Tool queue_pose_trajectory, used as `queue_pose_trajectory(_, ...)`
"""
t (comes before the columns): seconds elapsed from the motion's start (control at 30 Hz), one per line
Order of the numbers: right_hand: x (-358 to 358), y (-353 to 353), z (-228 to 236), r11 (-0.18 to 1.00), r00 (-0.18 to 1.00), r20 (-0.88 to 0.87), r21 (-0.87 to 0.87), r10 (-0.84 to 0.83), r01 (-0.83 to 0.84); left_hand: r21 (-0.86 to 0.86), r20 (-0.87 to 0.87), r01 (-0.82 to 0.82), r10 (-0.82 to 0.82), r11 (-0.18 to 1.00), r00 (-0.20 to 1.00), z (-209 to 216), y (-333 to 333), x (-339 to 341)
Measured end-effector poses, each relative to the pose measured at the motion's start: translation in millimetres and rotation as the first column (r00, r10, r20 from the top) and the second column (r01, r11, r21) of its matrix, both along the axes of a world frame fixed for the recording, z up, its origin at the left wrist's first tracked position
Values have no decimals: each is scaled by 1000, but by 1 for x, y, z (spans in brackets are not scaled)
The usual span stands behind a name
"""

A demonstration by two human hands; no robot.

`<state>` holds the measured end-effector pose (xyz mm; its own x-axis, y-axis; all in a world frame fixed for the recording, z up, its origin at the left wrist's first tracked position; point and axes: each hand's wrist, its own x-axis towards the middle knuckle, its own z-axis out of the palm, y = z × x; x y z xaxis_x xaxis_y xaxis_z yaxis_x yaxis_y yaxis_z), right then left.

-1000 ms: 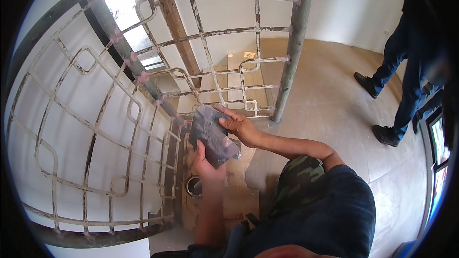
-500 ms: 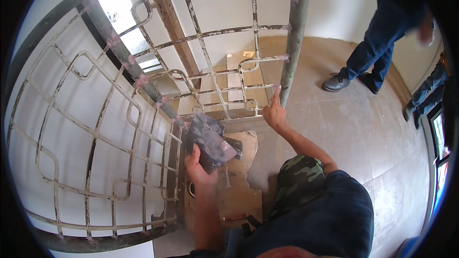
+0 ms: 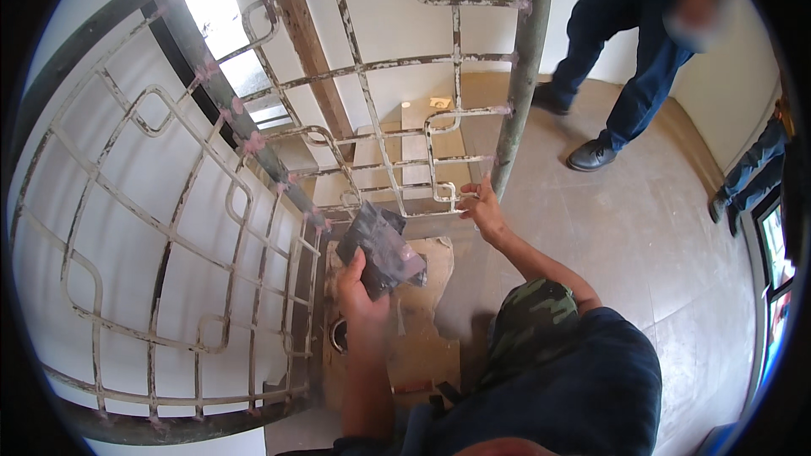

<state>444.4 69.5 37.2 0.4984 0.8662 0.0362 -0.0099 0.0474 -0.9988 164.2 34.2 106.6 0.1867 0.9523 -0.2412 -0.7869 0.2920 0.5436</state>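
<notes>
My left hand [image 3: 361, 289] is closed on a dark flat sheet [image 3: 372, 247] smeared with pinkish filler paste, held in front of the metal grille's lower corner. My right hand [image 3: 483, 211] has its fingers apart, the index finger reaching up to where a low bar meets the round dark post [image 3: 525, 59]. Whether paste is on the fingertip is too small to tell. The grille [image 3: 363, 66] has bent bars with flaking whitish paint. Pink filler [image 3: 253, 143] covers several joints along the slanted middle post, and more sits where bars meet the right post.
Worn cardboard [image 3: 435, 287] lies on the floor below my hands, with a round dark-rimmed object [image 3: 340, 335] beside it. A person in jeans [image 3: 646, 84] stands on the right, past the post. Another person's legs [image 3: 752, 169] show at the far right. Wooden boards [image 3: 414, 148] lie behind the grille.
My right hand has dropped slightly and its fingers have spread from a pointing pose. The sheet in my left hand has shifted a little right. The person in jeans has stepped to a new stance.
</notes>
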Motion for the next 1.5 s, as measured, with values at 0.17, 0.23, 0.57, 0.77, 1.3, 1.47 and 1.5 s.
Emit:
queue_pose_trajectory(0.17,21,37,-15,998,956,-293,56,24,-8,-11,-18,12,-12,1000,1000,14,-10,0)
queue_pose_trajectory(0.23,26,36,-13,997,963,-260,14,76,-75,19,-29,11,-11,1000,1000,17,-12,-2)
queue_pose_trajectory(0.57,-26,-57,87,702,678,443,140,586,-698,29,-18,193,-192,981,981,19,5,3)
queue_pose_trajectory(0.77,-53,-70,153,711,26,972,-154,235,-686,128,109,148,-163,981,981,29,-3,14)
queue_pose_trajectory(1.3,-120,-73,220,481,-25,892,-267,452,-835,189,686,95,-201,977,699,65,-19,-27)
queue_pose_trajectory(1.47,-122,-72,210,481,185,766,-179,616,-858,142,570,-8,-75,990,818,46,-11,-29)
queue_pose_trajectory(1.5,-121,-68,209,466,136,797,-197,588,-863,93,625,31,-82,995,777,44,-9,-29)
